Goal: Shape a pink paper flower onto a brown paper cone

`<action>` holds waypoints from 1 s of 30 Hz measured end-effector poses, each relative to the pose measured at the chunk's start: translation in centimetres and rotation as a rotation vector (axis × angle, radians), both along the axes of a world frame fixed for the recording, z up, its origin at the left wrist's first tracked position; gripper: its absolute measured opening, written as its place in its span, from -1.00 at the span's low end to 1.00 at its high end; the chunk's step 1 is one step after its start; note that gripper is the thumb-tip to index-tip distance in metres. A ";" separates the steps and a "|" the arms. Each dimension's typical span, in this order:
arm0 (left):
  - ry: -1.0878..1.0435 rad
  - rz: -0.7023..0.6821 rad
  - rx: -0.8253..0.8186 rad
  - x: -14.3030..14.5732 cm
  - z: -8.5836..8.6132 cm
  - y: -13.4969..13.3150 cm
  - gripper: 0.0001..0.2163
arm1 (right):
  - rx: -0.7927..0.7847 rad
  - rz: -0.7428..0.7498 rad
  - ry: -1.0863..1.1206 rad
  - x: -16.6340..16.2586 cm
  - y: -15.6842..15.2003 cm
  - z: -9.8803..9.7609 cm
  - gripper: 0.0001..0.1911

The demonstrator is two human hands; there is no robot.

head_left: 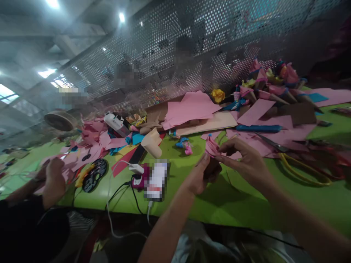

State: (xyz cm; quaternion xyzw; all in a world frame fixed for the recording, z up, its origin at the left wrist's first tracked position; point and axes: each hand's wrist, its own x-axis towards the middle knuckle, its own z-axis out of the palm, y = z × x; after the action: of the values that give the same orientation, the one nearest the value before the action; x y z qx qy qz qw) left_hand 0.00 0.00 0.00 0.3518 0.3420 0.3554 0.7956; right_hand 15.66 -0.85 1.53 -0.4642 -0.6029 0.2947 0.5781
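Note:
My left hand (201, 175) and my right hand (242, 160) meet above the green table (241, 204), both closed on a small folded pink paper piece (212, 147). The left hand grips a dark lower part of it from below. My right thumb and fingers pinch the pink folds from the right side.
Pink paper sheets (190, 106) and scraps lie at the back, with finished paper flowers (271, 82) at back right. Yellow-handled scissors (298, 164) lie to the right, and a blue tool (259, 128) lies behind them. A phone with cables (156, 179) rests near the front edge. Another person's hand (53, 179) works at left.

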 end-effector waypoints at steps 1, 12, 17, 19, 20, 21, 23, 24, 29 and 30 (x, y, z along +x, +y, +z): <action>-0.007 -0.009 -0.009 0.0 0.1 0.0 -0.40 | -0.016 0.004 0.008 0.0 0.0 -0.1 -0.64; 0.049 0.133 -0.042 0.3 -0.2 -0.3 -0.36 | -0.006 -0.003 -0.026 -0.3 -0.2 0.1 -0.63; 0.048 0.102 -0.065 0.3 0.1 -0.2 -0.40 | -0.029 0.002 -0.007 -0.3 -0.2 0.1 -0.62; 0.030 0.059 -0.056 0.3 0.2 -0.2 -0.41 | -0.049 0.027 0.017 -0.2 -0.2 0.0 -0.60; 0.025 0.049 -0.048 0.3 0.2 -0.2 -0.42 | -0.053 0.036 0.026 -0.2 -0.1 0.0 -0.60; 0.023 0.047 -0.041 0.3 0.2 -0.2 -0.41 | -0.053 0.041 0.029 -0.2 -0.1 0.0 -0.59; 0.023 0.067 -0.033 0.3 0.1 -0.2 -0.40 | -0.041 0.029 0.022 -0.1 -0.1 0.0 -0.59; 0.024 0.092 -0.032 0.4 0.0 -0.2 -0.40 | -0.030 0.018 0.010 -0.2 -0.1 -0.1 -0.60; 0.043 0.197 -0.063 0.4 -0.3 -0.4 -0.40 | 0.019 -0.014 -0.055 -0.2 -0.1 -0.5 -0.64; 0.039 0.191 -0.067 0.4 -0.4 -0.4 -0.40 | 0.019 -0.012 -0.059 -0.2 0.0 -0.5 -0.65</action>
State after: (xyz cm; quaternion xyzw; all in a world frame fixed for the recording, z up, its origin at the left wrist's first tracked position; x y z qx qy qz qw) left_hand 0.43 -0.40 -0.39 0.2975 0.4010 0.4112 0.7626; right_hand 15.45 -0.90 1.01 -0.4707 -0.6198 0.2714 0.5662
